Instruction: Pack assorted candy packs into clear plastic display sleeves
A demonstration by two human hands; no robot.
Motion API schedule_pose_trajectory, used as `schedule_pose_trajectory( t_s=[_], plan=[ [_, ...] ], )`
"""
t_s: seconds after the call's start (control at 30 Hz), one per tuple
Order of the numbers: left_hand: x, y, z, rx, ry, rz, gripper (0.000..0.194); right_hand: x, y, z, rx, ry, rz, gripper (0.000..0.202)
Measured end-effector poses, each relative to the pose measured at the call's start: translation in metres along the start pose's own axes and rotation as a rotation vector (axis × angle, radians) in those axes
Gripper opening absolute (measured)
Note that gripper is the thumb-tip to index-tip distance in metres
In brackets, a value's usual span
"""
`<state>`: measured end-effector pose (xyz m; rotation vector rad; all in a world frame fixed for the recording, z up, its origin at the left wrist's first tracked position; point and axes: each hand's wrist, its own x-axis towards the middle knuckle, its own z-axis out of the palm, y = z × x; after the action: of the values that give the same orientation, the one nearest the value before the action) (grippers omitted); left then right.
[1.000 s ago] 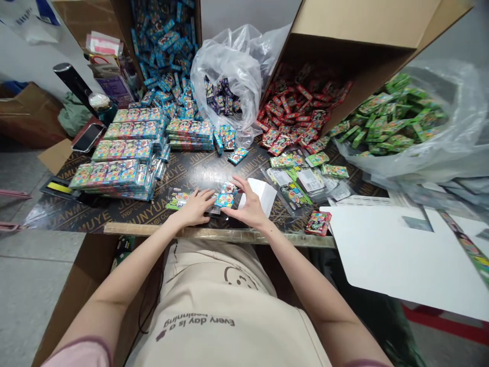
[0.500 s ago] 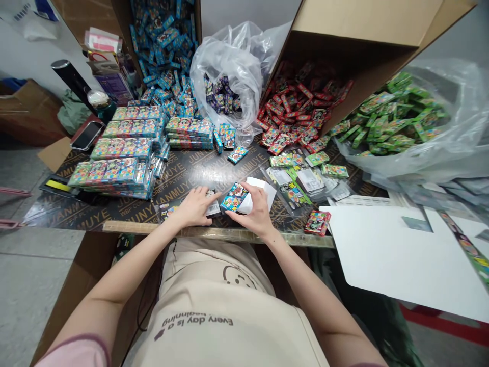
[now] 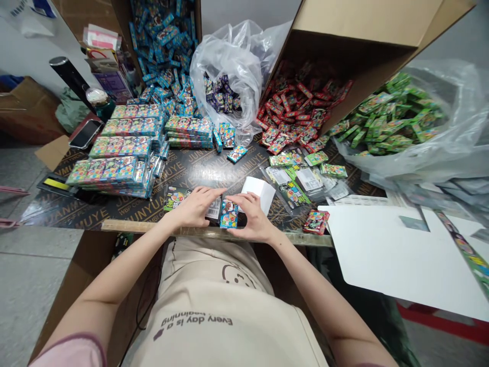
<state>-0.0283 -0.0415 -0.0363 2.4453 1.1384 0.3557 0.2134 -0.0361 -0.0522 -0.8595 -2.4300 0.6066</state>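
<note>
My left hand (image 3: 196, 206) lies over a flat dark printed packet (image 3: 174, 198) with a white barcode label (image 3: 213, 209), near the table's front edge. Its fingers reach toward a small blue box (image 3: 229, 214) standing lengthwise beside the label. My right hand (image 3: 252, 218) grips that blue box from the right, thumb near its lower end and fingers at its upper end. Behind my right hand a folded white paper (image 3: 260, 189) rests on the dark table (image 3: 198, 168).
Stacks of wrapped boxes (image 3: 120, 148) stand at the left. Behind are blue boxes (image 3: 164, 46), a plastic bag (image 3: 229, 61), red boxes (image 3: 294, 112) and green boxes (image 3: 405, 117). Printed packets (image 3: 292, 188), a red box (image 3: 316, 222) and a white board (image 3: 405, 255) are at the right.
The blue box has turned upright in the view and moved left, against the barcode label. My right hand has come away from the white paper, and more of the dark packet's left end shows.
</note>
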Motion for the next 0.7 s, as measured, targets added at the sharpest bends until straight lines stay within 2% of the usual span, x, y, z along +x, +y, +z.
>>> schedule_pose_trajectory(
  t_s=[0.07, 0.13, 0.33, 0.53, 0.7],
  plan=[
    [-0.001, -0.001, 0.002, -0.048, -0.002, 0.022, 0.100, 0.000, 0.000, -0.001, 0.037, -0.082, -0.035, 0.080],
    [-0.003, -0.002, 0.003, -0.079, 0.022, 0.019, 0.099, 0.001, 0.001, -0.002, 0.056, -0.107, -0.036, 0.081],
    [-0.007, -0.005, 0.004, -0.137, 0.046, 0.064, 0.106, 0.008, 0.000, -0.012, 0.063, -0.049, -0.008, 0.078],
    [0.000, -0.011, 0.006, -0.119, 0.092, 0.027, 0.105, 0.015, 0.002, -0.010, -0.036, -0.041, 0.010, 0.071],
    [0.005, -0.010, 0.011, -0.211, 0.007, 0.104, 0.107, 0.019, 0.019, -0.019, -0.080, 0.042, 0.082, 0.069]
  ],
)
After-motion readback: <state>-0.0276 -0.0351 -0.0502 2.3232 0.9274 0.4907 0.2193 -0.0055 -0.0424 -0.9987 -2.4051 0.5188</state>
